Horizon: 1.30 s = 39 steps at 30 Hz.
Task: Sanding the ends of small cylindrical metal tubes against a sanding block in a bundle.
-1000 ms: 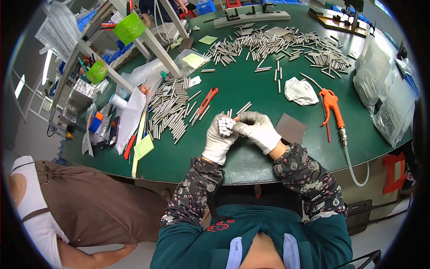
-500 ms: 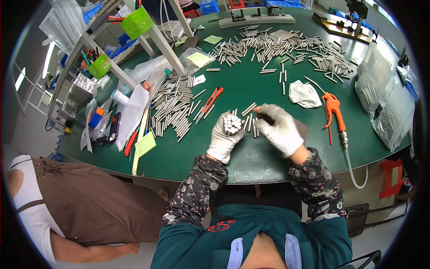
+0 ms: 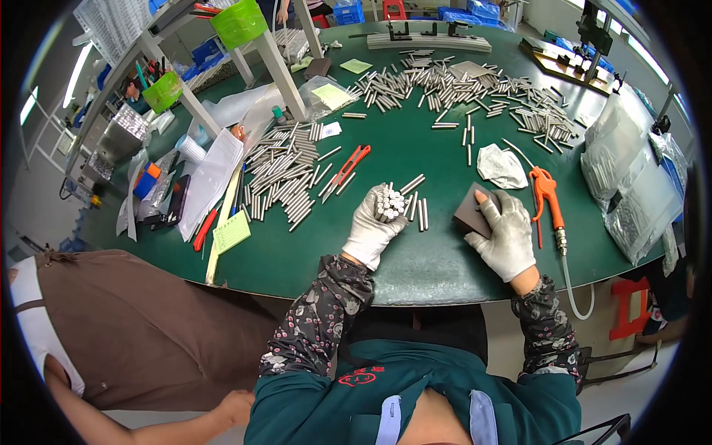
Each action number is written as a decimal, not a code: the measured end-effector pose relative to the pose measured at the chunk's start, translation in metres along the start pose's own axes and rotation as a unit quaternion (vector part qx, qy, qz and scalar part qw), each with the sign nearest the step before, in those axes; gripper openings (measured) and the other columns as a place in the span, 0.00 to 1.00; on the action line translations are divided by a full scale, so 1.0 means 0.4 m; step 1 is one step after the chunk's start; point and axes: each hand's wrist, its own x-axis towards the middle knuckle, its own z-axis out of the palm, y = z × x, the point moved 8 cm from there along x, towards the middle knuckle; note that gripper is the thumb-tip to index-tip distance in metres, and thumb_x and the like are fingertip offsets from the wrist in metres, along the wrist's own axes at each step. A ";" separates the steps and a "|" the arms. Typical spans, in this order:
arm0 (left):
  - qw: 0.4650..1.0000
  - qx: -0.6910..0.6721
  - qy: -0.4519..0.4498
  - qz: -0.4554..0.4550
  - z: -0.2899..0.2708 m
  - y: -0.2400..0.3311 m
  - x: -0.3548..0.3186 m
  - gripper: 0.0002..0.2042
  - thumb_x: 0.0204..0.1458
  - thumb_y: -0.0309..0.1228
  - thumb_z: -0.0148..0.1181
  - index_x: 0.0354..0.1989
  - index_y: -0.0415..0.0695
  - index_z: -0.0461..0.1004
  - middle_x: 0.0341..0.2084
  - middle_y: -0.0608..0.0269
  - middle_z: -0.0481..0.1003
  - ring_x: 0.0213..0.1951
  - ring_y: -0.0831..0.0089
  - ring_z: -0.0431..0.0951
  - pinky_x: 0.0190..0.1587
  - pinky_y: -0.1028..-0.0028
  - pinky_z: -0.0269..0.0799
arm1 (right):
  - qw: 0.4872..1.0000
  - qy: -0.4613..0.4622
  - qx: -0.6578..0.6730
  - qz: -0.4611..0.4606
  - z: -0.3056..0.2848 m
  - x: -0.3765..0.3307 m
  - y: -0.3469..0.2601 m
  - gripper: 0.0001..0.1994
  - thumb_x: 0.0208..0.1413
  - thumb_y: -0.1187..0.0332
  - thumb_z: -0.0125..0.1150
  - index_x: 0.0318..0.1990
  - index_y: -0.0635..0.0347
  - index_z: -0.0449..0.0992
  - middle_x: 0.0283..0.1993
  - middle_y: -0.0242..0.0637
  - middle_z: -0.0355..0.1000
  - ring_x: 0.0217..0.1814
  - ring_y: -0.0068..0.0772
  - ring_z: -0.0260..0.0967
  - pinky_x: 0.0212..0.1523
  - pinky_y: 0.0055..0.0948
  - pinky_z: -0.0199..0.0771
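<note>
My left hand (image 3: pixel 368 231), in a white glove, is closed round a bundle of short metal rods (image 3: pixel 389 205) standing on end, their bright ends facing up. Just right of the bundle, several loose rods (image 3: pixel 423 213) lie on the green table. My right hand (image 3: pixel 509 236), gloved with a bare thumb or fingertip showing, grips a dark brown block (image 3: pixel 469 215) at its right side. I cannot tell whether the block rests on the table or is lifted.
Rod heaps lie at the left (image 3: pixel 285 174) and far side (image 3: pixel 460 81). A red box cutter (image 3: pixel 347 172), a crumpled white cloth (image 3: pixel 500 166) and an orange air gun (image 3: pixel 546 196) lie around. Plastic bags (image 3: pixel 630 178) line the right edge. A person in a brown apron (image 3: pixel 141 326) stands at left.
My right hand has moved right, away from the bundle. The brown block, mostly hidden by that hand before, now shows at its fingers. My left hand keeps its hold on the rods.
</note>
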 end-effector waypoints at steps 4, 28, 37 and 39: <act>0.999 -0.007 -0.023 0.040 0.005 0.023 -0.002 0.22 0.42 0.18 0.58 0.48 0.41 0.63 0.37 0.68 0.70 0.39 0.78 0.72 0.45 0.78 0.69 | 0.969 0.073 0.136 -0.192 -0.084 0.023 -0.195 0.33 0.30 0.60 0.68 0.52 0.51 0.67 0.51 0.50 0.60 0.51 0.50 0.59 0.51 0.43 0.58; 0.951 0.247 -0.074 0.171 0.044 0.040 -0.002 0.12 0.48 0.20 0.53 0.42 0.40 0.65 0.30 0.65 0.70 0.30 0.81 0.73 0.31 0.82 0.71 | 0.990 0.078 0.048 -0.111 -0.092 0.166 -0.178 0.17 0.35 0.62 0.59 0.38 0.50 0.75 0.37 0.45 0.66 0.40 0.44 0.64 0.40 0.37 0.64; 0.996 -0.021 -0.052 0.075 -0.023 -0.026 0.011 0.17 0.44 0.15 0.54 0.44 0.40 0.64 0.25 0.68 0.70 0.29 0.83 0.72 0.32 0.81 0.71 | 0.997 0.069 0.018 -0.008 -0.016 0.192 -0.074 0.21 0.35 0.59 0.59 0.42 0.50 0.74 0.41 0.45 0.66 0.45 0.46 0.63 0.42 0.40 0.65; 0.985 0.092 -0.017 0.146 0.010 0.041 -0.010 0.21 0.42 0.16 0.57 0.46 0.42 0.62 0.31 0.68 0.69 0.33 0.81 0.72 0.36 0.81 0.71 | 0.996 0.070 -0.029 0.044 0.026 0.189 0.003 0.22 0.35 0.59 0.60 0.43 0.50 0.74 0.43 0.45 0.66 0.47 0.45 0.63 0.44 0.39 0.65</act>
